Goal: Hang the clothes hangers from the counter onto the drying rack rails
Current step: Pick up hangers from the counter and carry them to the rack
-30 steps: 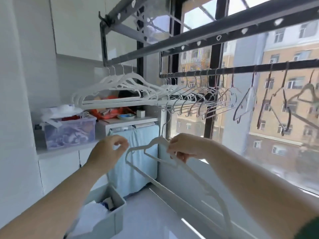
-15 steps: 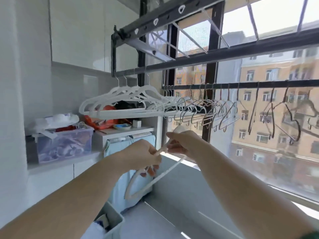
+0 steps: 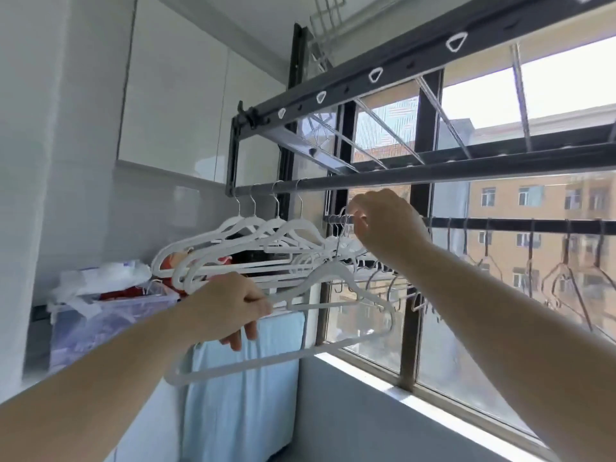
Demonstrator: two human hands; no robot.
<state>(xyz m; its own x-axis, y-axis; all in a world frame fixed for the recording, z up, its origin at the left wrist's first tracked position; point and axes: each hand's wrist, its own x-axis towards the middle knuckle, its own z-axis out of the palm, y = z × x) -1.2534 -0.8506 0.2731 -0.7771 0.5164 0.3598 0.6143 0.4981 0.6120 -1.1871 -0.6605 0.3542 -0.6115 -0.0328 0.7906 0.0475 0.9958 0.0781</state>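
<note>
While the left hand [image 3: 226, 308] is clenched round one shoulder of a matte white hanger [image 3: 333, 273], the right hand [image 3: 383, 225], higher and farther out, pinches the hanger's thin wire hook between thumb and fingertips. The hanger is slim and flat, with curved shoulders and a straight bottom bar that slopes down past the left hand. It hangs tilted in the air between the two hands.

Just above the right hand runs a round dark metal rail [image 3: 433, 177]. Left of that hand, four more white hangers [image 3: 273, 228] hang from it by steel hooks. Their shoulders overlap and crowd the space above the left hand. Level with the right fingers is a second dark rail [image 3: 500, 225]. The hand hides the hook's tip, so I cannot tell whether it rests on either rail.

Under the left hand a pale blue cloth [image 3: 243, 395] drapes straight down. Left of that hand and beyond it stands a clear plastic box [image 3: 110, 315] topped with crumpled white wrapping. Right of the right hand, bare wire hangers [image 3: 566, 278] dangle from the second rail against the window [image 3: 466, 328].
</note>
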